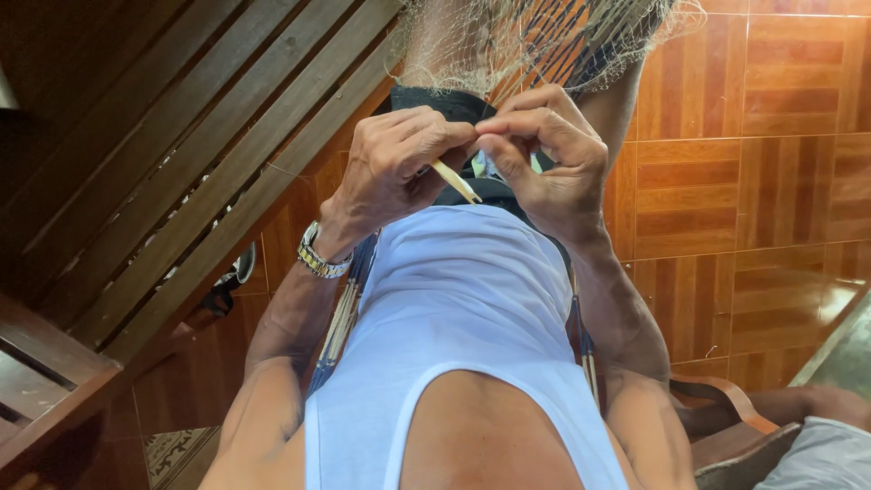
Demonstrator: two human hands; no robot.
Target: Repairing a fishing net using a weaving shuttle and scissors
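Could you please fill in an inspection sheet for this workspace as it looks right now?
Surface: wood-pattern floor tiles; no table seen.
Job's things: fine mesh net hanging at the top; thin pale stick.
Clutter: nothing seen.
Grippers: left hand pinches the stick; right hand meets it fingertip to fingertip, what it holds hidden.
Cables: nothing seen.
Surroundings: slatted wooden bench at left, wristwatch, white vest, chair arm at lower right.

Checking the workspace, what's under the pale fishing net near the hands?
Under the pale fine-mesh net lie shiny wood-pattern floor tiles and orange-and-dark stripes. Both hands cover its lower edge.
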